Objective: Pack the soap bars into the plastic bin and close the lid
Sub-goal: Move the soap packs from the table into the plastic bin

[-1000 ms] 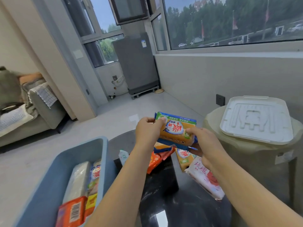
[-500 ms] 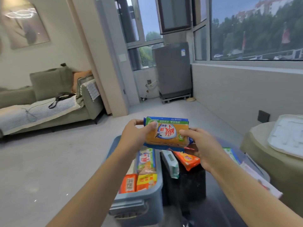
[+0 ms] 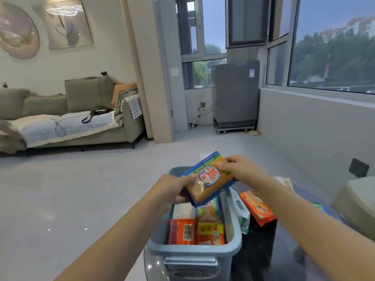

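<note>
Both hands hold a yellow soap pack [image 3: 209, 178] with a blue-green edge, tilted, just above the open blue plastic bin [image 3: 192, 253]. My left hand [image 3: 174, 190] grips its lower left end and my right hand [image 3: 239, 169] its upper right end. Inside the bin lie several wrapped soap bars, among them a red-orange one [image 3: 182, 231] and a yellow one [image 3: 210, 233]. An orange soap pack [image 3: 256, 207] and a white-green pack [image 3: 240, 209] lie on the dark table right of the bin. The lid is out of view.
The bin stands at the left edge of a dark glossy table [image 3: 263, 260]. A beige covered stool [image 3: 357, 207] is at the far right. Open grey floor [image 3: 81, 189] lies to the left, with a sofa [image 3: 71, 118] beyond and a grey appliance [image 3: 236, 98] by the window.
The view has swung left, so the white lid on the stool has left the frame. Both hands carried the yellow soap pack left over the bin and tilted it.
</note>
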